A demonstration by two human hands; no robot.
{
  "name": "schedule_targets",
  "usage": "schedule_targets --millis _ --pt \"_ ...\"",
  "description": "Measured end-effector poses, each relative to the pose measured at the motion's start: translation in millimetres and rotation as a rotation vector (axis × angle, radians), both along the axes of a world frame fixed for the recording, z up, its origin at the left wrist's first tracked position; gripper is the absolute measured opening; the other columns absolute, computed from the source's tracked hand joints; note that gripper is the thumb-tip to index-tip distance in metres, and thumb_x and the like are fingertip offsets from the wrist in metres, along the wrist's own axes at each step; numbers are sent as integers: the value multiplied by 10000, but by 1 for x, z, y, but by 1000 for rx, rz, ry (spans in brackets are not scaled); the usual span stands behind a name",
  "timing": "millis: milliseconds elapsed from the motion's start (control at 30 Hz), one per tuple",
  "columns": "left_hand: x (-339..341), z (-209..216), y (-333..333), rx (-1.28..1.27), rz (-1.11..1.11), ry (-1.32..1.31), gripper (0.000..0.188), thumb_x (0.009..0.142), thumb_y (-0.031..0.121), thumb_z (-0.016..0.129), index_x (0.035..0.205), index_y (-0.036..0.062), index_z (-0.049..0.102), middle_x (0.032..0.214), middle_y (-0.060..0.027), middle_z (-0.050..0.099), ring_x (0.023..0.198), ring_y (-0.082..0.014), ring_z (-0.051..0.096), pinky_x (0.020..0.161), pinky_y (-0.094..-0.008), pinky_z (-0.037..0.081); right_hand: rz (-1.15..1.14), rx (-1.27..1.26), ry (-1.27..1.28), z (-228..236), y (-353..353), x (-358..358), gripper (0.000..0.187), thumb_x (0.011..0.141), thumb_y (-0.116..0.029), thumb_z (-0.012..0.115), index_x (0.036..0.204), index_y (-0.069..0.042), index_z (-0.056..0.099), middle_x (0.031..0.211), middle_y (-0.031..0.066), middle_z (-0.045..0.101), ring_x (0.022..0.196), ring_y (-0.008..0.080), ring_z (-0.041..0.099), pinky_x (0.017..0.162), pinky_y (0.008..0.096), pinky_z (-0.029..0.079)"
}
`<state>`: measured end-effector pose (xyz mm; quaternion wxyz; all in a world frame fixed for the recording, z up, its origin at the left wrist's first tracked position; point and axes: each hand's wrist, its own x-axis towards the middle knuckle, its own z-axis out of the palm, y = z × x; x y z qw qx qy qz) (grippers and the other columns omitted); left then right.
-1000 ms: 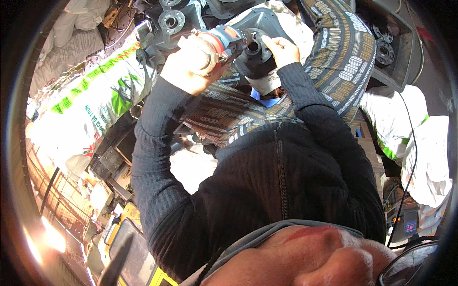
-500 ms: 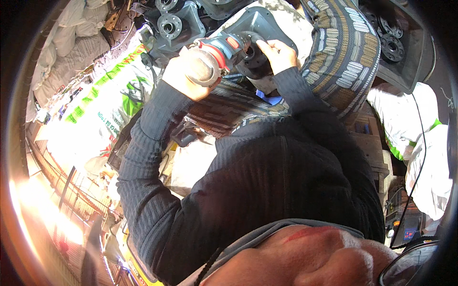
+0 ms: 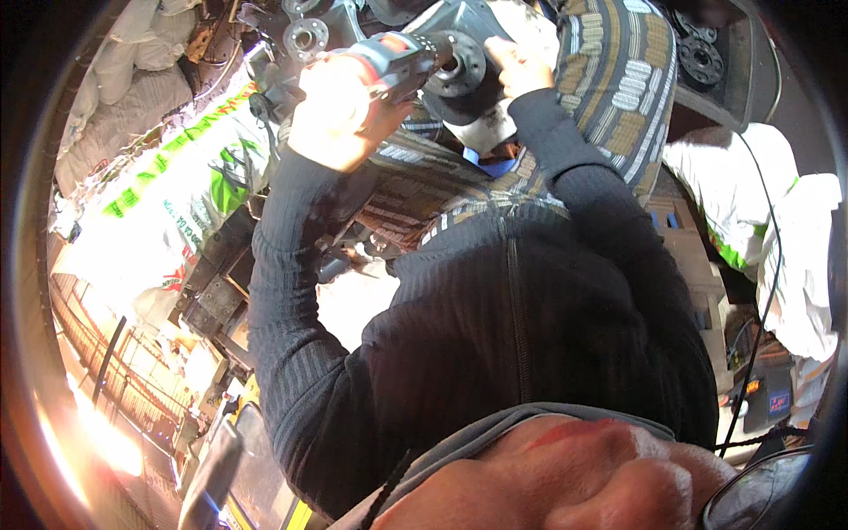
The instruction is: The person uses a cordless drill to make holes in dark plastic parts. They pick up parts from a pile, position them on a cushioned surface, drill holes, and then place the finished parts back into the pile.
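Note:
A red and grey power drill (image 3: 399, 64) is gripped in my left hand (image 3: 340, 124), whose fingers close round its body and handle. The drill's chuck meets the round black flange (image 3: 462, 72) of a grey metal part with a wide, flared base. My right hand (image 3: 527, 71) grips that part's edge beside the flange, with fingers and thumb closed on it. The part rests over my lap, on a pale cloth (image 3: 528, 28) between my patterned trouser legs. The drill's tip is hidden by the chuck and flange.
Similar grey flanged parts (image 3: 306, 40) lie at the far left, and more sit in a dark crate (image 3: 738, 79) at the far right. White and green sacks (image 3: 168, 208) stand on the left. White bags (image 3: 733, 190) and a hanging black cable (image 3: 777, 256) are on the right.
The view has shifted slightly. The drill lies more sideways across the flange, and my left hand shows more from behind. My right hand still holds the part's edge.

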<state>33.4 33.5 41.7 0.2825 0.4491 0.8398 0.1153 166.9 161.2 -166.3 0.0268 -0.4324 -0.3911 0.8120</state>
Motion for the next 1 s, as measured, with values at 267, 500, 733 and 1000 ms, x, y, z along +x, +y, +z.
schedule_targets --millis 267,500,733,1000 --pt "58 33 -43 179 -40 -24 443 713 213 732 1093 54 569 1010 -95 624 916 -223 604 834 -356 446 -45 -1028 721 15 7 28 466 922 -267 379 1263 50 400 1188 189 524 1113 312 504 905 425 446" --pt "72 27 -69 64 188 -150 462 708 293 734 1077 68 570 1008 -100 631 902 -244 612 880 -364 432 46 -711 592 35 -3 34 425 886 -41 425 1303 6 360 1275 166 467 1169 282 481 940 399 445" --pt "70 23 -75 202 252 -220 433 688 246 758 1030 43 586 967 -110 634 889 -241 617 813 -341 467 308 -598 589 37 -4 31 557 833 7 532 1345 -44 320 1295 129 455 1151 223 495 899 353 492" --pt "60 37 -75 105 148 -227 438 683 201 765 1049 40 584 1005 -103 614 897 -246 609 785 -337 485 528 -558 608 42 -2 35 656 791 -7 581 1377 -79 296 1321 130 431 1131 188 492 872 317 487"
